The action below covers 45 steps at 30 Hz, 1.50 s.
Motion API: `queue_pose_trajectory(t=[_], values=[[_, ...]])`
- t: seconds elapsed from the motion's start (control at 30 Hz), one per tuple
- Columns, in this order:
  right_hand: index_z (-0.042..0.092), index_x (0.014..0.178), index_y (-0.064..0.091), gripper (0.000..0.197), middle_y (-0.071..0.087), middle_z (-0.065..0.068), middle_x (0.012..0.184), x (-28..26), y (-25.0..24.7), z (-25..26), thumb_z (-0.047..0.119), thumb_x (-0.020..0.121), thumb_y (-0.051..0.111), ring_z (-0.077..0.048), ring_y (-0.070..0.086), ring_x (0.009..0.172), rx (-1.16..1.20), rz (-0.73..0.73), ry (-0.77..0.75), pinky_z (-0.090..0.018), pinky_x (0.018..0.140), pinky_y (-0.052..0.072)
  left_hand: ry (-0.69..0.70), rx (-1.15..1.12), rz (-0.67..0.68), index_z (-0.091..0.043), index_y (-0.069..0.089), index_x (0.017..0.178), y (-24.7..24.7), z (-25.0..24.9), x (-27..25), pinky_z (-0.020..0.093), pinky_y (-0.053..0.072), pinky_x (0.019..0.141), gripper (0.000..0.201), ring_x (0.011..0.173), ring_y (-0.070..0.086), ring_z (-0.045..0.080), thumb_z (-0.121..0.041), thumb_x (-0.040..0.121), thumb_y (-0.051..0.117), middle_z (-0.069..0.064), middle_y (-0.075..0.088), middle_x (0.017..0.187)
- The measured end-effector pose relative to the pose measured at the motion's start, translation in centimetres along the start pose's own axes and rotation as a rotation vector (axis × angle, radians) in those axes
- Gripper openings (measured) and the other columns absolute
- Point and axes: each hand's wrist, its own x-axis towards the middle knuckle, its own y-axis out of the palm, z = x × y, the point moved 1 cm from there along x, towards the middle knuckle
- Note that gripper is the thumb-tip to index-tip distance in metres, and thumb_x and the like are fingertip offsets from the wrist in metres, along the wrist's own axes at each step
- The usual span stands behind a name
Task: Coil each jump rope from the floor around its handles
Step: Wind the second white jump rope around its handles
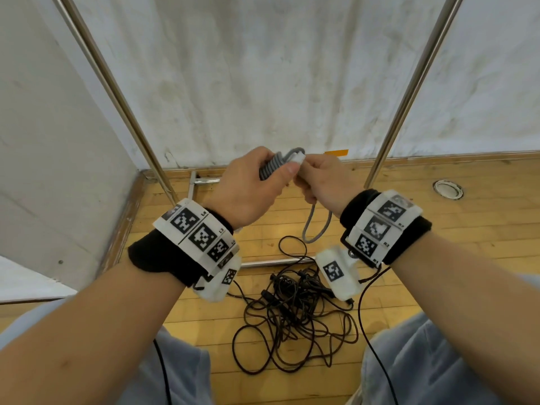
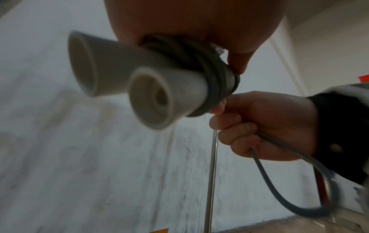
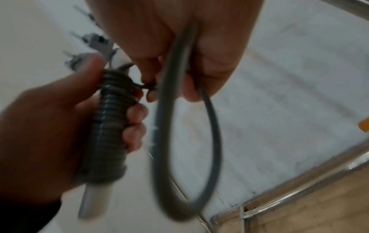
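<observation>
Head view: the left hand (image 1: 248,191) grips the two white handles (image 2: 159,94), grey rope (image 1: 270,168) wound tightly around them. The right hand (image 1: 321,182), touching it, pinches the last loose loop (image 1: 317,226) hanging below its fingers.

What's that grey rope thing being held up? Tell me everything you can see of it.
The grey jump rope is a smooth, rubbery-looking cord with two pale, hollow-ended handles held side by side. Most of the cord is wound in tight turns around both. The left hand grips the wound bundle; the right hand holds the last loose loop, which hangs free above the wooden floor.
</observation>
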Motion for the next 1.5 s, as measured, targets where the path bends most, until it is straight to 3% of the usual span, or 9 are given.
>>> queue_pose_trajectory(t=[0.23,0.43,0.63,0.77,0.93,1.17,1.23,1.4,1.5], values=[[0.015,0.095,0.053,0.015,0.058,-0.002,0.084,-0.9,1.8,0.0,0.017,0.098,0.038,-0.020,0.054,0.075,-0.785,0.042,-0.130,-0.033,0.067,0.044,-0.114,-0.144,-0.001,-0.020,0.050,0.087,0.0,0.5,0.5,0.020,0.050,0.047,0.028,0.050,0.061,0.007,-0.046,0.088,0.060,-0.001,0.066,0.073],[0.015,0.081,0.052,0.023,0.038,0.006,0.062,-1.1,1.9,0.7,0.017,0.099,0.038,-0.003,0.035,0.045,-0.164,0.103,-0.002,-0.019,0.046,0.029,-0.056,-0.203,0.033,-0.019,0.049,0.093,-1.5,0.8,1.2,0.022,0.054,0.054,0.020,0.058,0.066,0.010,-0.035,0.091,0.061,-0.002,0.068,0.070],[0.014,0.090,0.053,0.018,0.044,0.007,0.063,-1.5,2.2,0.3,0.021,0.100,0.039,-0.006,0.040,0.052,-0.433,0.179,0.000,-0.019,0.048,0.030,-0.034,0.043,0.035,-0.023,0.048,0.093,-1.5,2.4,1.3,0.030,0.051,0.049,0.024,0.064,0.065,0.017,-0.043,0.089,0.061,0.000,0.065,0.080],[0.013,0.097,0.051,0.017,0.047,0.005,0.072,-1.5,2.1,0.4,0.021,0.101,0.036,-0.008,0.043,0.062,-0.642,0.195,0.019,-0.021,0.052,0.030,0.010,0.386,-0.054,-0.025,0.045,0.099,-0.8,3.6,1.4,0.025,0.034,0.050,0.033,0.063,0.052,0.004,-0.055,0.087,0.055,-0.012,0.053,0.074],[0.010,0.087,0.051,0.022,0.044,0.005,0.069,-1.6,1.7,0.2,0.018,0.101,0.035,-0.010,0.041,0.062,-0.713,0.206,0.020,-0.021,0.052,0.029,-0.061,0.305,0.001,-0.028,0.044,0.075,0.6,3.8,1.1,0.027,0.030,0.049,0.029,0.055,0.047,0.009,-0.050,0.088,0.057,-0.006,0.050,0.065],[0.013,0.077,0.047,0.026,0.041,0.003,0.064,-1.7,1.5,0.5,0.017,0.101,0.035,-0.010,0.037,0.057,-0.691,0.241,0.016,-0.021,0.050,0.027,-0.131,0.088,0.077,-0.023,0.041,0.080,0.3,3.8,1.1,0.014,0.040,0.049,0.028,0.055,0.055,0.012,-0.044,0.093,0.054,-0.001,0.058,0.072],[0.018,0.067,0.042,0.033,0.041,0.003,0.063,-1.7,1.6,0.4,0.018,0.100,0.037,-0.010,0.038,0.056,-0.698,0.236,0.017,-0.022,0.050,0.027,-0.199,-0.030,0.119,-0.024,0.043,0.085,0.3,3.8,0.8,0.023,0.051,0.048,0.024,0.055,0.065,0.016,-0.044,0.093,0.054,0.005,0.067,0.075],[0.016,0.057,0.042,0.041,0.036,0.004,0.052,-1.5,1.3,0.3,0.019,0.098,0.042,-0.009,0.034,0.047,-0.618,0.083,-0.015,-0.016,0.042,0.029,-0.174,0.348,0.020,-0.020,0.041,0.095,1.5,3.7,0.8,0.031,0.041,0.047,0.034,0.059,0.058,0.016,-0.053,0.092,0.048,-0.002,0.057,0.073],[0.014,0.057,0.041,0.042,0.035,0.002,0.052,-1.3,1.1,-0.2,0.017,0.098,0.042,-0.012,0.033,0.048,-0.626,0.070,0.014,-0.018,0.044,0.025,-0.183,0.364,0.129,-0.017,0.039,0.106,2.4,3.7,0.5,0.029,0.036,0.048,0.028,0.058,0.051,0.013,-0.044,0.098,0.042,-0.003,0.052,0.072]])
